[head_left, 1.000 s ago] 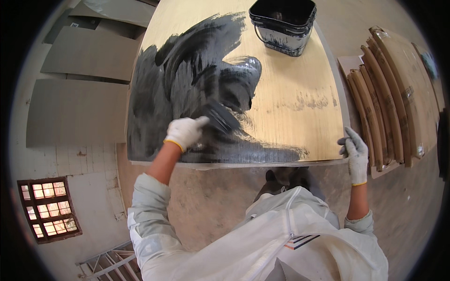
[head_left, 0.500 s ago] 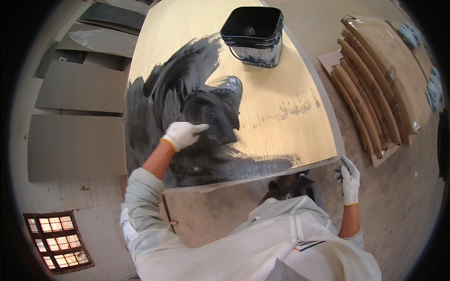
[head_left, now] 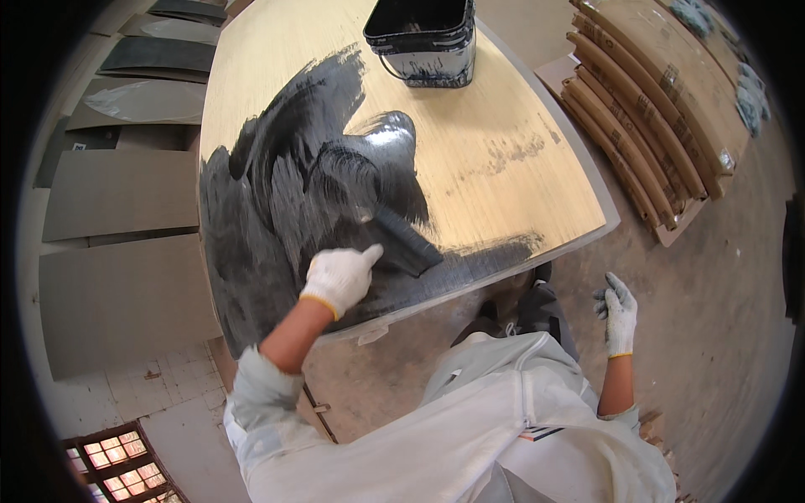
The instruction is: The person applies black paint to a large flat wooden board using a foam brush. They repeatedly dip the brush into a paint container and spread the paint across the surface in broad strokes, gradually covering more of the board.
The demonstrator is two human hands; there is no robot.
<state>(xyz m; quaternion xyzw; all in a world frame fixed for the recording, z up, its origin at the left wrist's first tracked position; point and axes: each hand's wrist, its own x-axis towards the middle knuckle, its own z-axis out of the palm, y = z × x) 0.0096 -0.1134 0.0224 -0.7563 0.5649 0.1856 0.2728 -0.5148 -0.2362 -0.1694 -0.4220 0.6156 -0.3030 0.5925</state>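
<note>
My left hand (head_left: pixel 340 279), in a white glove, is closed round the handle of a wide black-smeared brush (head_left: pixel 407 241). The brush lies against a pale wood-grained panel (head_left: pixel 503 197), close to its near edge. Wet black coating (head_left: pixel 289 180) covers the panel's left part in swirling streaks and runs along the near edge. At the panel's far side stands an uncovered square bucket (head_left: pixel 428 65) with dark insides and smeared walls. My right hand (head_left: pixel 619 314), also gloved, hangs off the panel's near right corner, fingers loosely apart and holding nothing.
Brown cardboard-wrapped curved panels (head_left: pixel 646 117) are stacked on the floor at the right, with bluish gloves (head_left: pixel 752 99) on top. Several grey panels (head_left: pixel 122 193) line the left side. A barred window (head_left: pixel 122 465) shows at the lower left.
My left hand has drawn the brush nearer to me and slightly right, toward the near edge, darkening the coating there. The whole view has shifted a little. My right hand stays free.
</note>
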